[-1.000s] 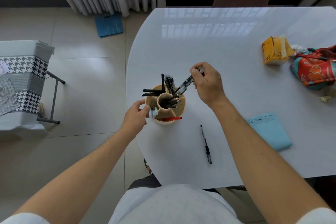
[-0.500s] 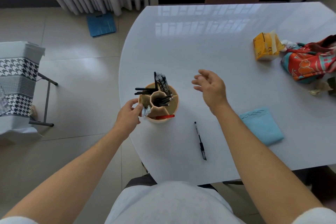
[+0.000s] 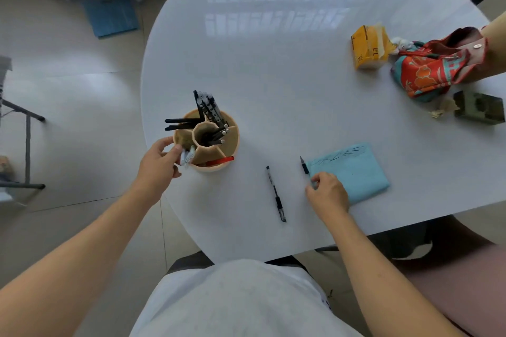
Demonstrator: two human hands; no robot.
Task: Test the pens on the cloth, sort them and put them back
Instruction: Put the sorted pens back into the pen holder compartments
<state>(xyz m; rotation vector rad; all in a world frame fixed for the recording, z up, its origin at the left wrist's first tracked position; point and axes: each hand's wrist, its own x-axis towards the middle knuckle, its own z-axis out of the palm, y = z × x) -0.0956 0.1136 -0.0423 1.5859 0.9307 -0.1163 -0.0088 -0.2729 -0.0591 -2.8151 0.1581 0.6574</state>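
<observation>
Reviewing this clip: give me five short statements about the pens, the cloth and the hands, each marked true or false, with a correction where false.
1. The right hand holds a black pen at the left edge of the light blue cloth. True.
2. The left hand lies flat on the white table. False: it grips the tan round pen holder.
3. A second black pen lies loose on the table. True.
4. The cloth carries no ink marks. False: dark strokes show near its far edge.
5. The holder is empty. False: several pens stand in it.

one cloth [image 3: 350,169], one holder [image 3: 219,165]
</observation>
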